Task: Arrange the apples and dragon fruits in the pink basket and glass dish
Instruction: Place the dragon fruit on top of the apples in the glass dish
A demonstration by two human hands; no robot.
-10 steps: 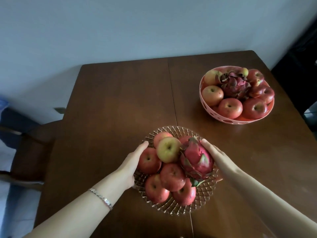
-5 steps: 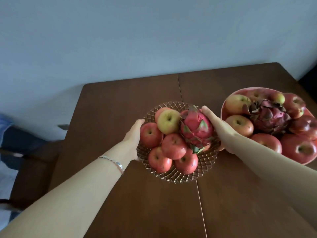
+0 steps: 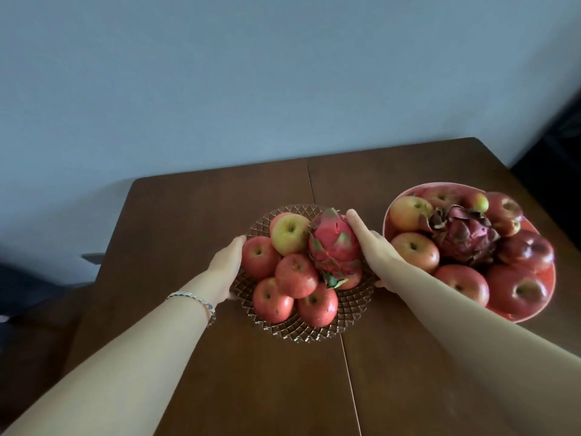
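Left hand [image 3: 227, 268] and right hand [image 3: 375, 248] are gripping opposite rims of the glass dish [image 3: 352, 313], fingers curled around it. Piled apples [image 3: 295, 275] and dragon fruit [image 3: 333, 243] are risking rolling off if tilted. Pink basket [image 3: 390, 212] is sitting just right.

Hidden and cut-off parts

The left hand's [image 3: 227, 268] thumb is hidden beneath the patterned round glass dish [image 3: 352, 319]; at 3 o'clock, its rim is covered by the right hand [image 3: 375, 251].

No text, label, brand, number or sign can be read anywhere on or around the glass dish [image 3: 352, 322].
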